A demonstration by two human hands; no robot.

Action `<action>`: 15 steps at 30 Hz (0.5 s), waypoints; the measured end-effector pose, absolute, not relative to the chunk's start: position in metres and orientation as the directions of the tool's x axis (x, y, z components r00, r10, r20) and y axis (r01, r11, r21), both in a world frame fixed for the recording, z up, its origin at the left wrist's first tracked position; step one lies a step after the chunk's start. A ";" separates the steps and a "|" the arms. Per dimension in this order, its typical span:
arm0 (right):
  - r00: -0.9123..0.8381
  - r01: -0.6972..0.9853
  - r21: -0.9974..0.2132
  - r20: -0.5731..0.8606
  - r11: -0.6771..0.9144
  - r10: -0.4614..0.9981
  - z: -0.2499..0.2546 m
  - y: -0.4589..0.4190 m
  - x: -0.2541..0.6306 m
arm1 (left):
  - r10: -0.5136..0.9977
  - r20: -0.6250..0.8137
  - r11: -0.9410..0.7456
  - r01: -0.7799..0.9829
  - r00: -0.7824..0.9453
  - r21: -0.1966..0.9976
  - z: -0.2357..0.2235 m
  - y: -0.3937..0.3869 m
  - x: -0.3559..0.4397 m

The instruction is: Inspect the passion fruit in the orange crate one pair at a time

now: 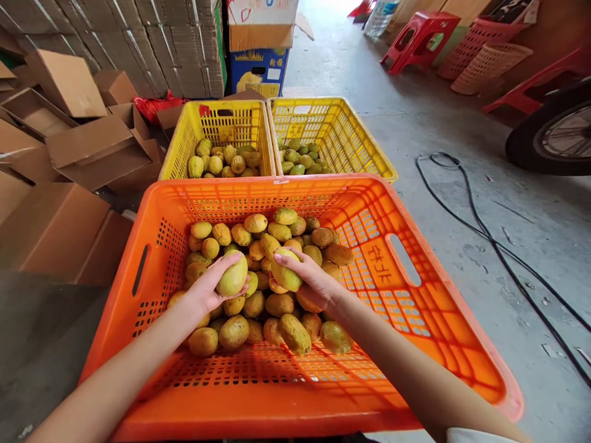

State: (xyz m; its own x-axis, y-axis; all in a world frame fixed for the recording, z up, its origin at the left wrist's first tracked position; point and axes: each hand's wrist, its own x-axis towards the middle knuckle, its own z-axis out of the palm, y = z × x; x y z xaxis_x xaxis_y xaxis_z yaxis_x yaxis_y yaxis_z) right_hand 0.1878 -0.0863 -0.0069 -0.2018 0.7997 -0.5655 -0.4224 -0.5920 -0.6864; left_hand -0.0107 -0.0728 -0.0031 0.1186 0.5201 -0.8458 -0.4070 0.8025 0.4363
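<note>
My left hand (pixel 210 288) is closed around a smooth yellow-green mango (pixel 232 277), thumb on top and fingers underneath. A second mango (pixel 287 274), greenish yellow, is gripped by my right hand (pixel 316 278), with the thumb across its upper end. Both hands are above the middle of a large orange plastic crate (pixel 221 406), a short gap between them. Below them lies a heap of mangoes, yellow to brownish; one wrinkled mango (pixel 295 334) is near the front. Part of the heap is hidden by my hands.
Beyond the orange crate stand two yellow crates, the left one (pixel 173 144) and the right one (pixel 369 141), each with fruit. Cardboard boxes (pixel 87 147) are piled at left. At right are a black cable (pixel 484 231), a wheel (pixel 554 132) and a red stool (pixel 420 37).
</note>
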 end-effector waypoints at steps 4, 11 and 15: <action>-0.148 -0.411 -0.684 -0.602 -0.602 0.785 -0.011 -0.085 0.190 | 0.504 -0.852 0.802 -0.446 0.145 0.398 -0.002 -0.074 -0.010; -0.118 -0.482 -0.546 -0.735 -0.686 0.668 -0.010 -0.082 0.190 | 0.478 -0.859 0.763 -0.571 0.184 0.302 -0.006 -0.070 -0.012; -0.160 -0.532 -0.483 -0.749 -0.695 0.643 -0.007 -0.080 0.188 | 0.449 -0.873 0.765 -0.587 0.188 0.267 -0.004 -0.069 -0.012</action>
